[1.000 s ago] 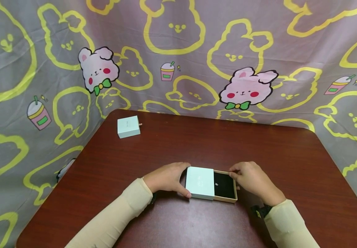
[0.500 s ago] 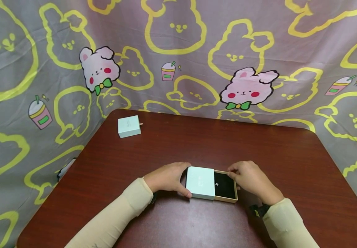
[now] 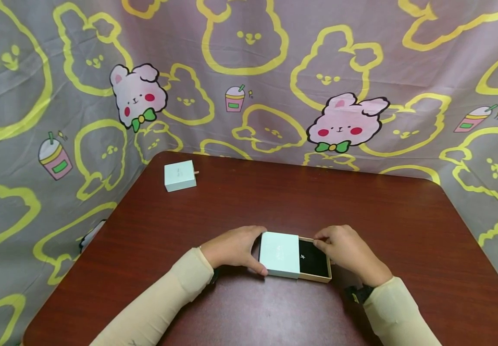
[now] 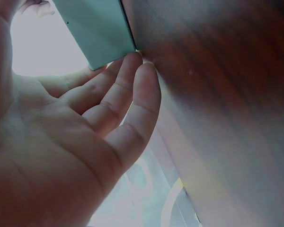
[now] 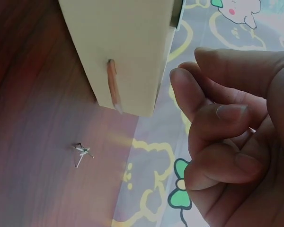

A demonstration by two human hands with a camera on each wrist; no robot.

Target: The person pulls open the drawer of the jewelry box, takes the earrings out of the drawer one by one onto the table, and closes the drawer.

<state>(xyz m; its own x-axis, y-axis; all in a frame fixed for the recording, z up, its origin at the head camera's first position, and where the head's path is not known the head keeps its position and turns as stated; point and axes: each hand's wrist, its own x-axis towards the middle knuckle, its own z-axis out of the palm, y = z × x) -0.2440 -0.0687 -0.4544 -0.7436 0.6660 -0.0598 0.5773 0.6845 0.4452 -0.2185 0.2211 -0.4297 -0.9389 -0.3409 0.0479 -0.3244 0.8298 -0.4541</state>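
A pale mint slide-out gift box (image 3: pixel 279 254) lies on the table, with its drawer (image 3: pixel 316 278) pulled partly out to the right. A black insert (image 3: pixel 314 264) fills the drawer and bears a small silver star (image 3: pixel 303 256). My left hand (image 3: pixel 236 247) grips the sleeve's left end, thumb at the near corner and fingers (image 4: pixel 137 90) at the far one. Over the drawer's far right corner is my right hand (image 3: pixel 348 247), its thumb and fingertips (image 5: pixel 182 78) drawn close together; I cannot tell whether they pinch something tiny. The drawer's end has a ribbon tab (image 5: pixel 113 85).
In the right wrist view, a small silver star-shaped piece (image 5: pixel 84 151) lies on the table near the drawer's end. A second mint box (image 3: pixel 180 176) stands at the back left of the dark red table (image 3: pixel 301 197). Patterned cloth (image 3: pixel 270 86) hangs behind and around it.
My right hand has shifted slightly left along the drawer's far edge, covering more of its corner. The left hand and both boxes stay in place.
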